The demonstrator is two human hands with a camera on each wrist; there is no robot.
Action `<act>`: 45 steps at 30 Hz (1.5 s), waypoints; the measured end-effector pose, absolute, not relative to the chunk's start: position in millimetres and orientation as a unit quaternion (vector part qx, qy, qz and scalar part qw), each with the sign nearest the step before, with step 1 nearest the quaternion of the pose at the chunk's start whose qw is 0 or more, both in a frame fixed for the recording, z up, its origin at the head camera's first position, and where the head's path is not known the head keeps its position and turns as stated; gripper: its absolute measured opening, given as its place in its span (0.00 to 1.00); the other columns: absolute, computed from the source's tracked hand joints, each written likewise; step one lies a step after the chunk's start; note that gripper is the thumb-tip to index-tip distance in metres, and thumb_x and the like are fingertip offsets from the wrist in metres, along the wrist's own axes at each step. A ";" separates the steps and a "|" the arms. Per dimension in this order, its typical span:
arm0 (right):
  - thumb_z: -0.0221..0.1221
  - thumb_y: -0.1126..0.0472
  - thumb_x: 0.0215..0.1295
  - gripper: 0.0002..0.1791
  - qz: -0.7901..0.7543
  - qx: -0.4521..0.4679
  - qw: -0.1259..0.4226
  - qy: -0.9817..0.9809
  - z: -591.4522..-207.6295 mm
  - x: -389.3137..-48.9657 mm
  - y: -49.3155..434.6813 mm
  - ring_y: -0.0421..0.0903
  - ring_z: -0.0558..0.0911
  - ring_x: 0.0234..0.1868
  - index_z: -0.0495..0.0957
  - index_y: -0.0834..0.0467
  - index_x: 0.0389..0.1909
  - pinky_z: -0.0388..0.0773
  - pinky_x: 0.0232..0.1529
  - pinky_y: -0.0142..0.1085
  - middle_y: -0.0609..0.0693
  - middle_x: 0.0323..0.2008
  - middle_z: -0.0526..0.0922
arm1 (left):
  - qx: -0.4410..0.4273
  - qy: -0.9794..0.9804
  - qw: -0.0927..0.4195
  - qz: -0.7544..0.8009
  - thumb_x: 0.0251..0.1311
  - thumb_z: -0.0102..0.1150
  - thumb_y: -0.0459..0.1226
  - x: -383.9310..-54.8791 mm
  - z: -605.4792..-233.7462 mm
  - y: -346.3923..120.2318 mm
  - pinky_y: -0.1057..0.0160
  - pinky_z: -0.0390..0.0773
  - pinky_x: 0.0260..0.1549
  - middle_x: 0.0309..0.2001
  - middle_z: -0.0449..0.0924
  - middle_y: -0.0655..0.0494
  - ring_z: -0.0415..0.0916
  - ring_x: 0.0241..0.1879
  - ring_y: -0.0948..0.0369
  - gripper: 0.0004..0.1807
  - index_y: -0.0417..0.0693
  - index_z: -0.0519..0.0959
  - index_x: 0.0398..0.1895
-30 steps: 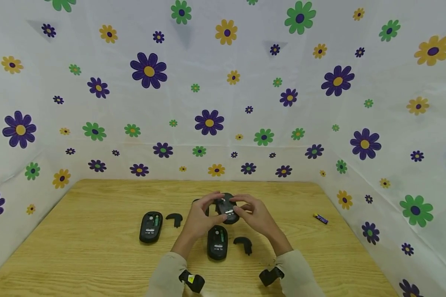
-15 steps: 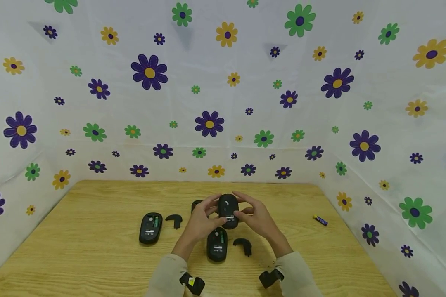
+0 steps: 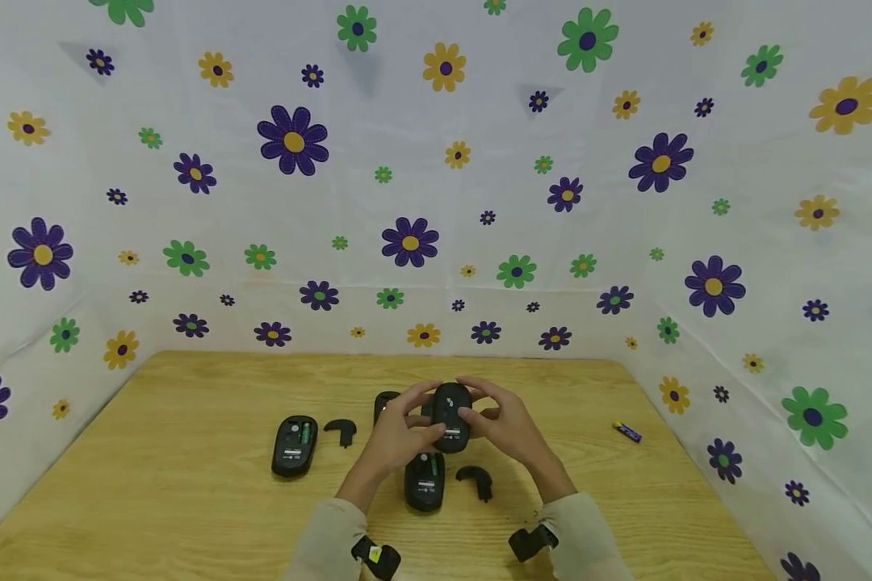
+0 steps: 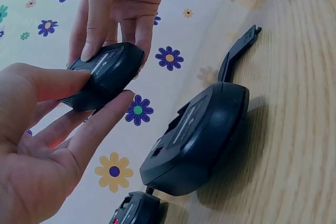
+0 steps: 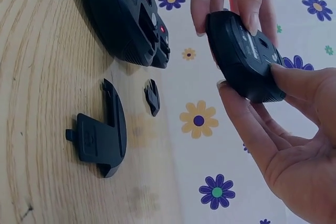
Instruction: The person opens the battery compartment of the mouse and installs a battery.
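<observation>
A black computer mouse (image 3: pixel 451 436) is held up above the table with its underside facing the head camera. My left hand (image 3: pixel 396 436) grips its left side, thumb on the underside and fingers beneath. From the opposite side my right hand (image 3: pixel 514 425) pinches it the same way, its thumb pressing on the underside. Below the hands lies a second mouse (image 3: pixel 425 488), bottom up, a green battery showing in its bay. A curved black battery cover (image 5: pixel 100 140) rests on the table beside it. Partly hidden behind my left hand is another mouse (image 3: pixel 383 401).
Farther left, one more upturned mouse (image 3: pixel 294 448) shows a green battery, with a loose battery cover (image 3: pixel 342 430) next to it. A single blue and yellow battery (image 3: pixel 627 432) lies at the right of the wooden table (image 3: pixel 153 500). Flowered cloth (image 3: pixel 407 186) walls the back and sides.
Both hands have brought the mouse slightly right and nearer to me, turning its underside more squarely toward the head camera. The things on the table have not moved.
</observation>
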State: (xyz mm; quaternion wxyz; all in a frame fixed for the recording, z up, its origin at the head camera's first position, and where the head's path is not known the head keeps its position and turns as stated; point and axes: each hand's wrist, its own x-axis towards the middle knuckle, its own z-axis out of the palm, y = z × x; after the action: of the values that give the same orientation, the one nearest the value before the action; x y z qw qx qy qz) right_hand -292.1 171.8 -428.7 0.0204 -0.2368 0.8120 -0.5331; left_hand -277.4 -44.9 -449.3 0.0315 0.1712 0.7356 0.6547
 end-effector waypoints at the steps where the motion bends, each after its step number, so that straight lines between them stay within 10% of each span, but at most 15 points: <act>1: 0.60 0.65 0.74 0.29 -0.531 -0.237 0.022 0.814 -428.8 -291.9 171.9 0.57 0.91 0.37 0.69 0.59 0.74 0.91 0.41 0.48 0.73 0.59 0.73 | 0.171 0.736 0.033 0.654 0.66 0.64 0.27 -276.8 -449.9 -45.1 0.53 0.92 0.37 0.70 0.70 0.35 0.83 0.56 0.42 0.35 0.52 0.68 0.76; 45: 0.64 0.69 0.69 0.25 -0.493 -0.239 0.011 0.836 -431.3 -286.6 160.9 0.51 0.91 0.33 0.76 0.61 0.67 0.91 0.35 0.47 0.71 0.52 0.82 | 0.147 0.748 0.044 0.646 0.70 0.64 0.36 -270.1 -463.6 -50.1 0.54 0.91 0.29 0.62 0.75 0.36 0.88 0.45 0.53 0.28 0.56 0.71 0.71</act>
State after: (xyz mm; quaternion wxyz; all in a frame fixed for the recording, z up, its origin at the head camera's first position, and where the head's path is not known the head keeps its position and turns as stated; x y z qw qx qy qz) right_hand -286.6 160.9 -431.3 0.0105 -0.2390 0.8363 -0.4933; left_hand -270.1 -50.1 -463.6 0.0436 0.1470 0.7480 0.6458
